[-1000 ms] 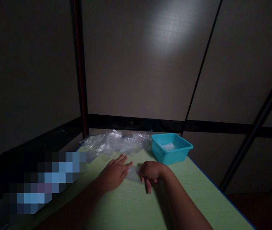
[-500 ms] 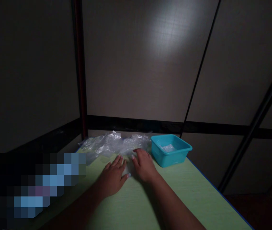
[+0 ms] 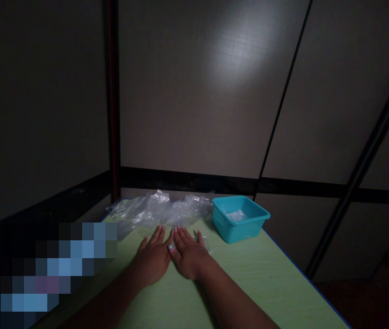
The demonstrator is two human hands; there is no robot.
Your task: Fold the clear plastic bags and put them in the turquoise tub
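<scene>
My left hand [image 3: 154,260] lies palm down on the green tabletop [image 3: 245,283], its fingers spread and pointing away from me. Right beside it, thumb close to the left one, my right hand [image 3: 190,256] is pressed flat with fingers stretched out. Under the right hand is a small clear plastic piece [image 3: 208,243], perhaps a bag; its edge shows past the little finger and most of it is covered. Just beyond the fingertips spreads a heap of crumpled clear plastic bags [image 3: 160,208].
A turquoise plastic tub [image 3: 240,228] stands at the back right, with some folded clear plastic [image 3: 236,215] inside. Wood-panelled cupboard doors [image 3: 194,114] rise behind the table. A blue edge [image 3: 304,274] bounds the tabletop on the right. The lower left is pixelated.
My right hand has gone from curled, raised fingers to lying flat, closer to my left hand. The plastic piece now shows under its right side. The view has shifted slightly.
</scene>
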